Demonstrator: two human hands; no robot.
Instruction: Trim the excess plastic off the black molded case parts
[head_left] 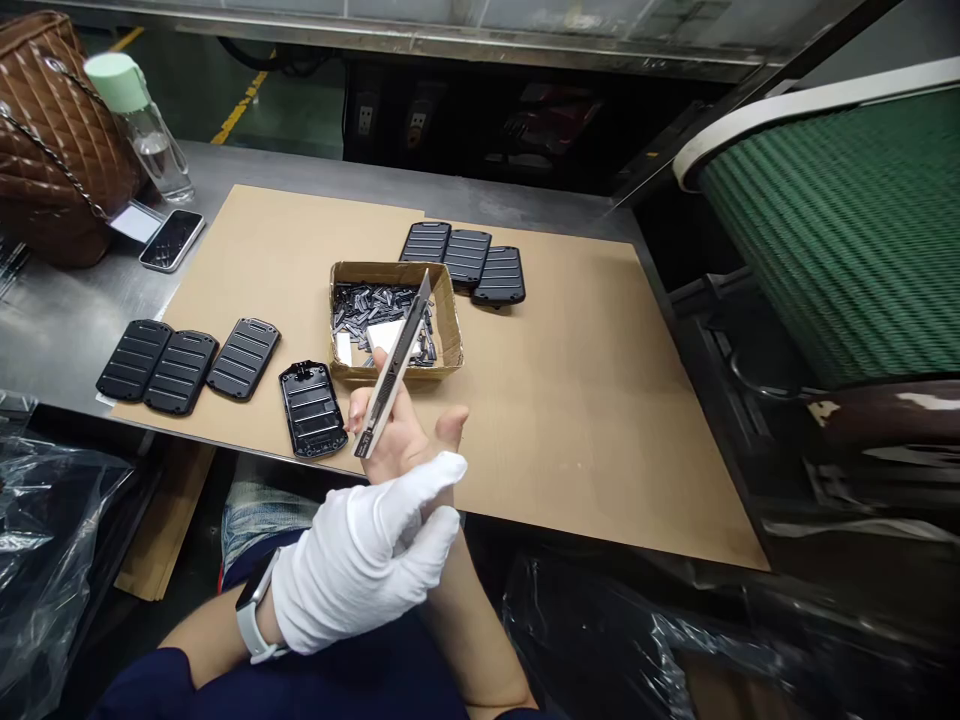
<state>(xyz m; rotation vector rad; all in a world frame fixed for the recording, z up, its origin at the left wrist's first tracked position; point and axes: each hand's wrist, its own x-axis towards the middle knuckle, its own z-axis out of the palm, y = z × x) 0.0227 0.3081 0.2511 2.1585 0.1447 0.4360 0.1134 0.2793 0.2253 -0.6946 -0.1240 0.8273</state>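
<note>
My left hand point(367, 550) wears a white glove and lies across my right wrist, its fingers curled about it. My right hand point(397, 440) is bare, palm up with the thumb out. A utility knife point(394, 370) lies slantwise across its fingers, which hold it, its tip pointing away over a cardboard box point(450, 335). Small dark parts point(367, 305) and white pieces fill that box. Just left of my right hand rests a black ribbed panel point(313, 410), its inner side facing up.
Three black panels point(184, 370) lie at the left and three more point(469, 257) behind the box, all on a cardboard sheet point(570, 400). A phone point(172, 240), a bottle point(154, 140) and a brown bag point(60, 140) stand at the back left. A green ribbed surface point(847, 230) rises at right.
</note>
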